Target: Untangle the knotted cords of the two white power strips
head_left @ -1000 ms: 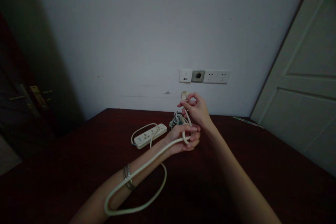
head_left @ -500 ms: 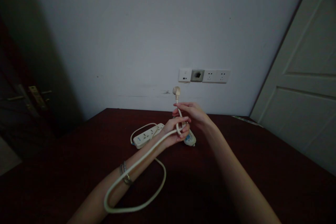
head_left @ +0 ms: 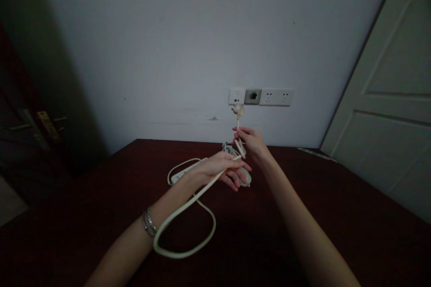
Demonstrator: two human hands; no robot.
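Note:
My right hand (head_left: 252, 141) pinches a white power cord just below its plug (head_left: 238, 110), holding the plug up near the wall sockets (head_left: 261, 97). My left hand (head_left: 222, 168) is lower, fingers loosely extended, with the cord (head_left: 188, 204) running along it and looping down over the dark red table (head_left: 303, 215). The cord leads to a white power strip (head_left: 182, 174) lying on the table, partly hidden behind my left wrist. A small tangle of thin cables (head_left: 229, 149) lies behind my hands.
A white door (head_left: 390, 112) stands at the right. A dark door with a brass handle (head_left: 43, 125) is at the left. A bracelet sits on my left wrist (head_left: 148, 223).
My right hand has lifted the plug up and to the right, closer to the wall sockets. My left hand opened from a curled grip, and the cord loop drew in shorter.

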